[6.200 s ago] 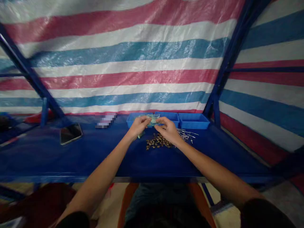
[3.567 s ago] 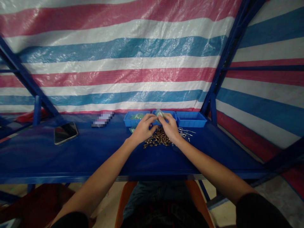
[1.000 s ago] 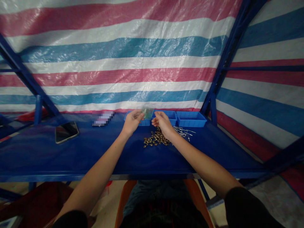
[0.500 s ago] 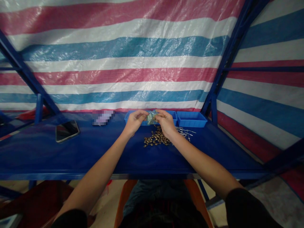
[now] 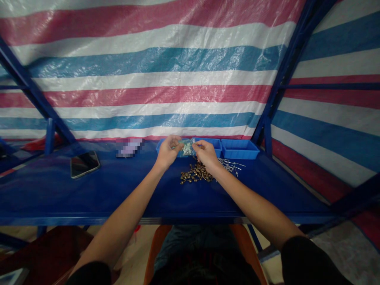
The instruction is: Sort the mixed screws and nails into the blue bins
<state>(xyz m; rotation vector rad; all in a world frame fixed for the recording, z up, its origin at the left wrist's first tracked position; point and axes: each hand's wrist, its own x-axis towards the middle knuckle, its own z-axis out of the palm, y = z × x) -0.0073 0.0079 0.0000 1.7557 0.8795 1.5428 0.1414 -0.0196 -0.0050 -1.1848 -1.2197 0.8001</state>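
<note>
Between my hands, above the table and in front of the blue bins, is a small clear plastic bag (image 5: 187,148) with shiny metal pieces inside, too small to name. My left hand (image 5: 169,151) pinches the bag's left side between thumb and fingers. On the other side, my right hand (image 5: 206,153) is closed on its right upper edge. Below and near my right hand lies a pile of bronze-coloured knobbed hardware (image 5: 198,172). Thin silver rivet-like pins (image 5: 231,164) lie just to the right of it, partly behind my right wrist.
Two blue bins (image 5: 240,149) stand at the table's back edge, the left one partly hidden by my hands. A phone (image 5: 85,164) lies on the blue table (image 5: 118,198) at the left, with a blurred purple item (image 5: 130,148) behind it. Striped sheeting (image 5: 154,95) hangs behind.
The bag has been spread wider and flatter between my hands, with its contents showing more clearly. My hands have shifted only slightly; the hardware pile has stayed put.
</note>
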